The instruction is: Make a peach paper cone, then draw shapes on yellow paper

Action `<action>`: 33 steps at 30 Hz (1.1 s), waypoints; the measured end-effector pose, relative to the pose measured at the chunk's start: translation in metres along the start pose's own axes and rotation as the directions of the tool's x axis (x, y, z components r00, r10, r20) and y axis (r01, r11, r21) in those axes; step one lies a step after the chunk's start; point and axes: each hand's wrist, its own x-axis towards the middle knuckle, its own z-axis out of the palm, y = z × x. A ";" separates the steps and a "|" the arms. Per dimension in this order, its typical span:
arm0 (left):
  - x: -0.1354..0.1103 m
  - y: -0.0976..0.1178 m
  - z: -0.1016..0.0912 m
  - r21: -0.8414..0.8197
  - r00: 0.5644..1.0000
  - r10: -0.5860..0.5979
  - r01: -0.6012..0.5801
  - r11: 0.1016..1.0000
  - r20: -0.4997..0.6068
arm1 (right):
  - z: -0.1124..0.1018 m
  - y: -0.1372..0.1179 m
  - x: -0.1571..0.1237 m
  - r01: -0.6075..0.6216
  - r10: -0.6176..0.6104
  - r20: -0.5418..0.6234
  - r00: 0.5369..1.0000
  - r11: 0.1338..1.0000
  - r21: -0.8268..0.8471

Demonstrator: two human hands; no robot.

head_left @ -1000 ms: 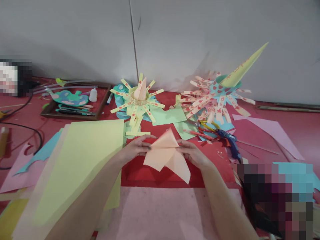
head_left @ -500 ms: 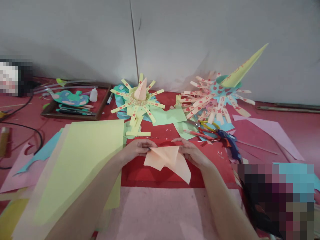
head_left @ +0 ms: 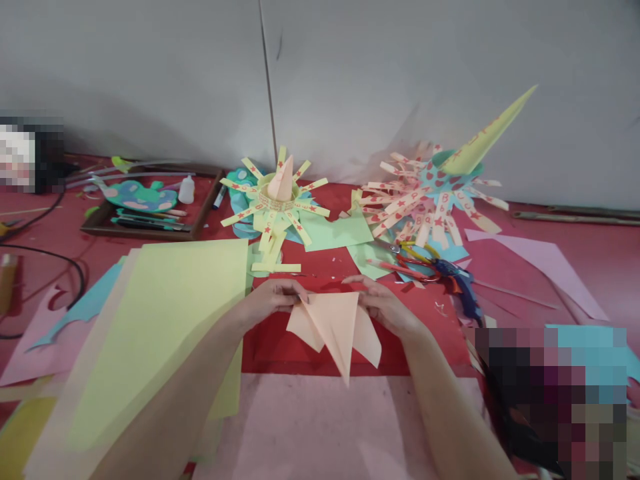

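Observation:
A folded sheet of peach paper (head_left: 335, 323) is held up over a red sheet (head_left: 270, 347), with a long pointed flap hanging down toward me and a wing sticking out on either side. My left hand (head_left: 275, 300) pinches its upper left corner between thumb and fingers. At the upper right corner, my right hand (head_left: 383, 303) grips the paper with its thumb and some fingers, while the index finger is stretched out above. Below the peach paper lies a pale pink sheet (head_left: 320, 427).
Yellow sheets (head_left: 190, 313) lie to the left. Behind stand a yellow paper crown (head_left: 275, 200) and a blue-and-pink one with a tall cone (head_left: 490, 137). Scissors (head_left: 425, 253) and a blue glue gun (head_left: 460, 283) rest at right. A brown tray (head_left: 200, 213) holds pens and a bottle.
The middle flap of the peach paper has come down toward me and now hangs as a long point. Both hands have stayed nearly in place at its upper corners.

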 end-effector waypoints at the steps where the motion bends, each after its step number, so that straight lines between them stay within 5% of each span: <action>1: 0.000 0.000 0.000 -0.006 1.000 0.005 -0.005 1.000 -0.009 | 0.000 0.000 0.000 0.003 -0.003 0.000 1.000 1.000 0.002; 33: -0.001 0.001 0.000 -0.011 1.000 -0.008 0.008 1.000 -0.011 | 0.002 -0.003 -0.001 0.007 -0.006 0.027 1.000 1.000 -0.018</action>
